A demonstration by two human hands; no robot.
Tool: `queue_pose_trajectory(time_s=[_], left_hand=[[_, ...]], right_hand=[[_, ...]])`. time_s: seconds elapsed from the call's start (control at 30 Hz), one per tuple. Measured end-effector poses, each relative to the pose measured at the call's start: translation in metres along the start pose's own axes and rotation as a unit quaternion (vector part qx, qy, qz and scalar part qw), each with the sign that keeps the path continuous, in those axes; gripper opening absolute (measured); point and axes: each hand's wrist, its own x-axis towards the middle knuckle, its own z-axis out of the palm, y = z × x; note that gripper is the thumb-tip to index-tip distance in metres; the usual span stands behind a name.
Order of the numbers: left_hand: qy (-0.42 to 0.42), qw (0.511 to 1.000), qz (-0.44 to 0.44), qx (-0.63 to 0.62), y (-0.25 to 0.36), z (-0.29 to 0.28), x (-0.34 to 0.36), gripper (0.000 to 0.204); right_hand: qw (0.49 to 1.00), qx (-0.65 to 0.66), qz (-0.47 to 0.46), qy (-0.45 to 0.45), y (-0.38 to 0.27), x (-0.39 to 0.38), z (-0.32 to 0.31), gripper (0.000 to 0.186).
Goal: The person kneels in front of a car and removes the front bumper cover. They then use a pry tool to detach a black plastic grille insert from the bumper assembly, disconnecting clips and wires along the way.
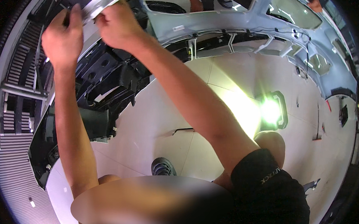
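A silver-white strip part (101, 4) runs across the top left, partly hidden by my fingers and cut off by the picture's edge. My left hand (62, 39) is closed at its left end, thumb up against it. My right hand (116, 28) is curled round its lower edge, just right of the left hand. Beneath both hands lie black plastic structural parts (108, 75), with a metal bar (24, 91) farther left.
A pale blue-grey body panel (239, 21) with openings spans the top and right, where another person's hand (312, 1) touches it. A bright work lamp (272, 110) sits on the tiled floor (193, 152). A thin black rod (182, 129) and my shoe (162, 167) are below.
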Motion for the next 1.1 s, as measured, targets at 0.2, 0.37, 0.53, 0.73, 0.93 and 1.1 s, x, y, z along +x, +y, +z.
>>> queue_pose_trajectory(time_s=[0.2, 0.37, 0.53, 0.73, 0.93, 1.1], left_hand=[[0.049, 0.998, -0.001, -0.039, 0.018, -0.002, -0.004, 0.029], [0.064, 0.992, -0.016, -0.110, 0.032, -0.009, -0.007, 0.031], [0.080, 0.992, -0.007, -0.094, 0.030, -0.009, 0.001, 0.032], [0.074, 0.986, -0.054, -0.142, 0.020, 0.003, 0.002, 0.029], [-0.023, 0.910, -0.039, -0.411, 0.010, -0.011, 0.028, 0.029], [0.035, 0.995, -0.005, -0.089, -0.002, 0.004, 0.010, 0.033]], right_hand=[[0.975, -0.199, 0.034, 0.090, 0.015, -0.006, -0.055, 0.028], [0.961, -0.253, -0.052, 0.101, 0.054, 0.009, -0.058, 0.034], [0.939, -0.339, -0.035, 0.049, 0.061, 0.006, -0.047, 0.032], [0.966, -0.256, 0.011, -0.018, 0.076, 0.017, -0.042, 0.030], [0.970, -0.241, -0.032, 0.000, 0.084, 0.024, -0.044, 0.025], [0.972, -0.230, 0.003, -0.038, 0.074, 0.026, -0.043, 0.020]])
